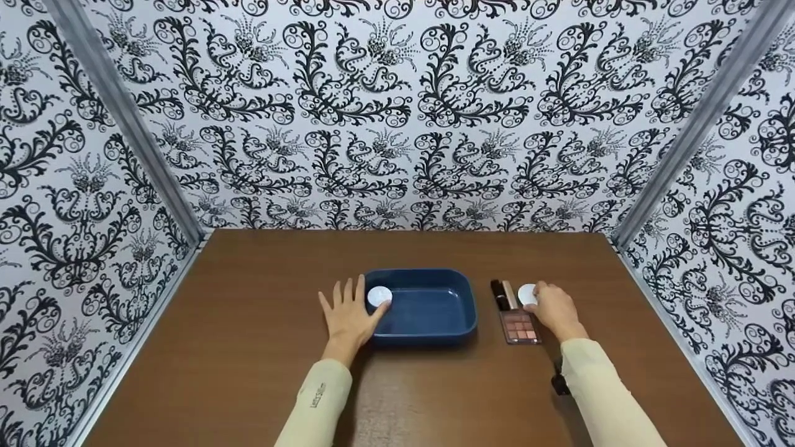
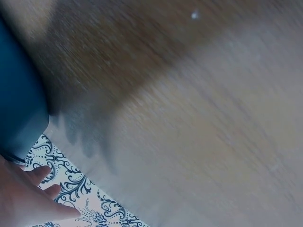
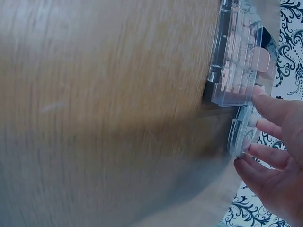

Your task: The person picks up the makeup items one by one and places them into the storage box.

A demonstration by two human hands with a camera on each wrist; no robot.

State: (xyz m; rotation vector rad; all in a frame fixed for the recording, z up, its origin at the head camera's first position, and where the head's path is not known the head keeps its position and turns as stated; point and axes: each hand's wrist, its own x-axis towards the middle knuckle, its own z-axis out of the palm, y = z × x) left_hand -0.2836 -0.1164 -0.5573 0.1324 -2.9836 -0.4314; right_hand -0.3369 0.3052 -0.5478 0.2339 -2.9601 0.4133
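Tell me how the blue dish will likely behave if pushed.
The blue dish is probably stiff, its walls holding a clean rounded shape. Low and broad, it seems unlikely to tip. Its smooth, glossy surface could feel slippery.

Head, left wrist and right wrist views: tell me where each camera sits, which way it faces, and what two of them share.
Head: worn on the head, facing forward and down at the table and blue dish; the left hand, right hand and both sleeves show.
Left wrist: looks across the table toward the patterned wall; part of the left hand shows lower left.
Right wrist: looks across the table at the palette and round case; the right hand shows at right.
Shared: head and left wrist both see the blue dish.
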